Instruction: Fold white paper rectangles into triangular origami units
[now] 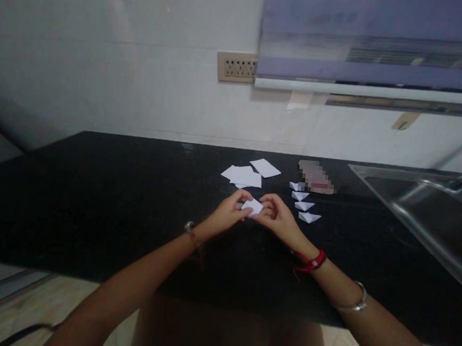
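Note:
A small piece of white paper (253, 205) is held up between both my hands, just above the dark countertop. My left hand (231, 211) pinches its left side, thumb on the face toward me. From the right, my right hand (276, 217) grips the lower right edge between thumb and fingers. Behind the hands lie several flat white paper sheets (246, 176), partly overlapping, with one more sheet (265, 168) at their back right. To the right of my right hand, several folded white paper pieces (309, 217) stand in a column running away from me.
A pixelated flat object (317, 177) lies behind the folded pieces. A metal sink (424, 209) is set into the black countertop (92, 205) at the right. A socket panel (236, 68) and a purple-blue blind (377, 40) are at the wall.

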Available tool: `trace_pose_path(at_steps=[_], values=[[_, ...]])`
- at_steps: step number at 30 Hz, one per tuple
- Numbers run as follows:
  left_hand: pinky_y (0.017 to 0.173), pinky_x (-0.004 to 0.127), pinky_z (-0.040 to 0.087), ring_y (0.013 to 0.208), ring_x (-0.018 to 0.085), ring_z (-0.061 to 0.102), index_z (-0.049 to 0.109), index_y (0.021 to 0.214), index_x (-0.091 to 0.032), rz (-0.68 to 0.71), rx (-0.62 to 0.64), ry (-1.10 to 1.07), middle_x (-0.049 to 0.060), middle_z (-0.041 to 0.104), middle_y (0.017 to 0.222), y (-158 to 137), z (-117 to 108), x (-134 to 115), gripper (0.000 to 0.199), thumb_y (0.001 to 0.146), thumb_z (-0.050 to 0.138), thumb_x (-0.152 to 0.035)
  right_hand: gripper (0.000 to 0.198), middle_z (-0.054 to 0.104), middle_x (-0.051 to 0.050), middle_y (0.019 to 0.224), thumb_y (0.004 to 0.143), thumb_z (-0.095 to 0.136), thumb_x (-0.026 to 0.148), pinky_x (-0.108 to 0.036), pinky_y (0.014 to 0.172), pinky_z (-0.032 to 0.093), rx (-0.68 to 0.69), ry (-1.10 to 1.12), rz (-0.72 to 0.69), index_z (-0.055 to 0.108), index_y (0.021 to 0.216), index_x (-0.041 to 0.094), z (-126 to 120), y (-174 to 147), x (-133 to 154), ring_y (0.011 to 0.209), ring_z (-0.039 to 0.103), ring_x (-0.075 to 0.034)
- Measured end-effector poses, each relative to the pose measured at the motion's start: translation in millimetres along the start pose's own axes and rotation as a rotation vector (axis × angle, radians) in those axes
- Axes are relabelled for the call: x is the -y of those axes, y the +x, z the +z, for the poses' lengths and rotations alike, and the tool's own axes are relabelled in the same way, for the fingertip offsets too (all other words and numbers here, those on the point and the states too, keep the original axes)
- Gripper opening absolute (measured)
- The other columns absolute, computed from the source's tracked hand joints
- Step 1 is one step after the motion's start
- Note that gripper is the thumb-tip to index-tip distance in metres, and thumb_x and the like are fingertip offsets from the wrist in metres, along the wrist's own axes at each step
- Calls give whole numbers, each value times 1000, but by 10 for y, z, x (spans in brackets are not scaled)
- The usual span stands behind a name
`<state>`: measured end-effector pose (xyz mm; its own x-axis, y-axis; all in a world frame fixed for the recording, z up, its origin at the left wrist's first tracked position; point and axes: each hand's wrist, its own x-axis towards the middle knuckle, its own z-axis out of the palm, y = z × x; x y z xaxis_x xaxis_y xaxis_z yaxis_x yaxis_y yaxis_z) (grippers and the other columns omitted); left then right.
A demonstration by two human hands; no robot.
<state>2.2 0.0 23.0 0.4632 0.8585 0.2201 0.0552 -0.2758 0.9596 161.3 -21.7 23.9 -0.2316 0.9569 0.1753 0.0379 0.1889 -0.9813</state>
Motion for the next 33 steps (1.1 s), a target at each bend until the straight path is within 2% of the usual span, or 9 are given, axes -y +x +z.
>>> trace_pose_path(at_steps=[7,13,18,23,27,33], values=[[59,20,44,70,10,53,47,86,-16,21,51,37,2,51,89,-7,-44,-31,17,72,54,-20,27,45,5,65,68,58,21,-21,51,38,-16,-132,-134,39,88,21,-3,-28,-14,54,46,-7],[73,27,44,82,13,53,48,87,-16,137,-54,197,2,52,88,-36,-20,-23,16,72,54,-20,33,51,1,75,70,55,17,-25,58,44,-98,-342,-247,37,97,21,-6,-64,0,63,52,-10],[73,26,45,82,12,53,47,88,-17,181,-83,245,2,52,89,-44,-1,-5,16,72,52,-17,40,53,1,72,70,56,21,-26,58,45,-77,-392,-234,34,103,20,12,-70,50,60,53,-11],[72,26,45,81,12,53,48,86,-17,185,-94,296,2,53,88,-48,1,-23,16,71,54,-19,37,51,2,68,70,54,19,-26,58,44,-90,-425,-217,35,102,20,13,-78,97,59,53,-12],[69,24,46,78,11,54,47,85,-16,185,-101,283,2,52,86,-50,18,-31,16,71,54,-20,35,46,5,63,72,50,17,-22,52,40,-50,-437,-210,33,102,19,7,-76,99,55,49,-10],[72,25,45,81,12,54,46,95,-17,284,-125,447,3,55,90,-69,-37,-22,26,71,55,-18,35,53,0,75,73,51,17,-24,58,44,-11,-483,-284,35,104,19,-14,-66,75,63,53,-11]])
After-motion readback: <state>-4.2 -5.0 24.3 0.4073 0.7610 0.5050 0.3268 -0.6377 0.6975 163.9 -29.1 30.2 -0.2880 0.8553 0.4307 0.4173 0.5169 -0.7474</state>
